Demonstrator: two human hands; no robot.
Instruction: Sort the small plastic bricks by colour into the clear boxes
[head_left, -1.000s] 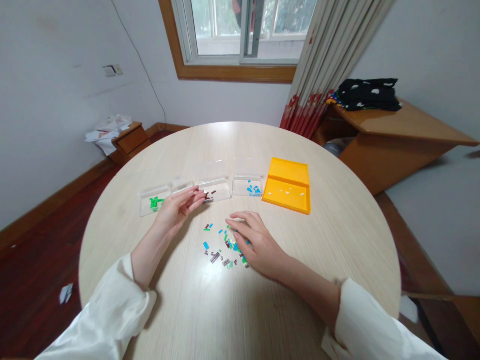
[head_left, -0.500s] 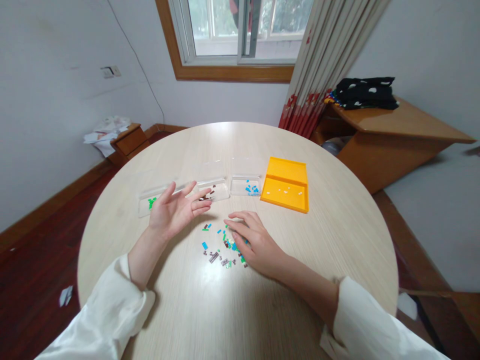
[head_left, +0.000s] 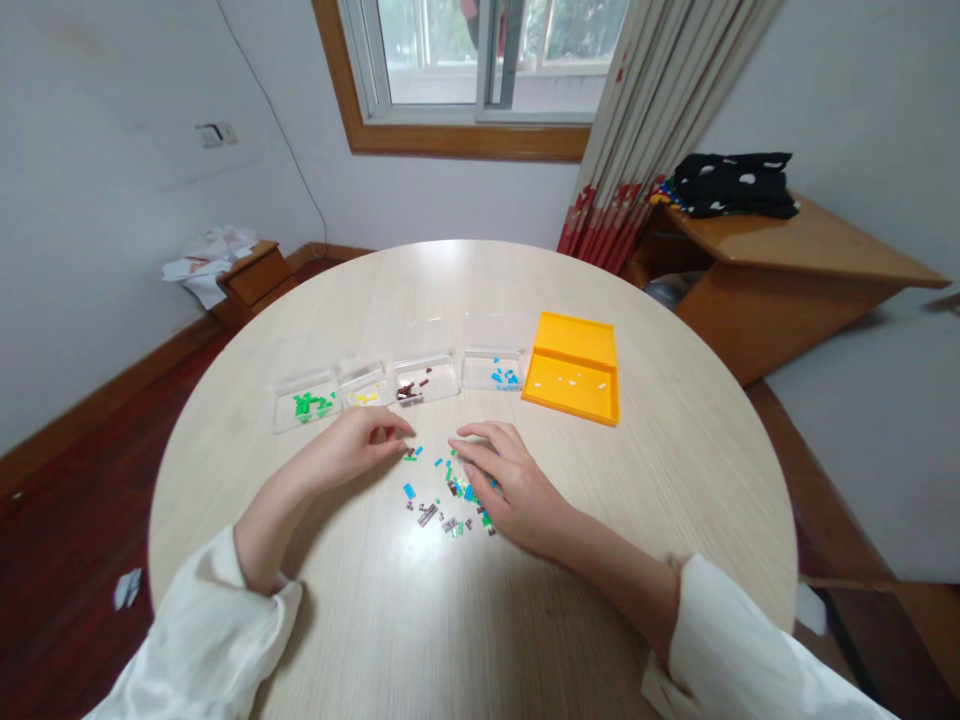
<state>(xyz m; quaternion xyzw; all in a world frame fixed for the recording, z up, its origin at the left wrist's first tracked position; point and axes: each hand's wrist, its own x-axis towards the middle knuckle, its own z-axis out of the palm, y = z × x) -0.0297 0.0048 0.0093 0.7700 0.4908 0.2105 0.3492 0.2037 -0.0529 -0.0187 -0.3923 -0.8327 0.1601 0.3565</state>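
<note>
Small loose toy bricks in blue, green, brown and other colours lie scattered mid-table. My left hand is palm down at the pile's left edge. Its fingers are curved, with a gap between thumb and forefinger, close to a few blue, brown and green bricks. Nothing shows in its grip. My right hand rests at the right side of the pile, fingers spread and bent, partly covering some bricks. Clear boxes hold green bricks, yellow bricks, dark brown bricks and blue bricks.
An orange case stands open at the right end of the row, with several white pieces inside. The clear boxes' lids lie back behind them. The round wooden table stands before a window, a curtain and a wooden desk.
My left hand has turned from palm up and spread to palm down, lowering to the pile's left edge and uncovering the boxes of green and yellow bricks. My right hand stays put.
</note>
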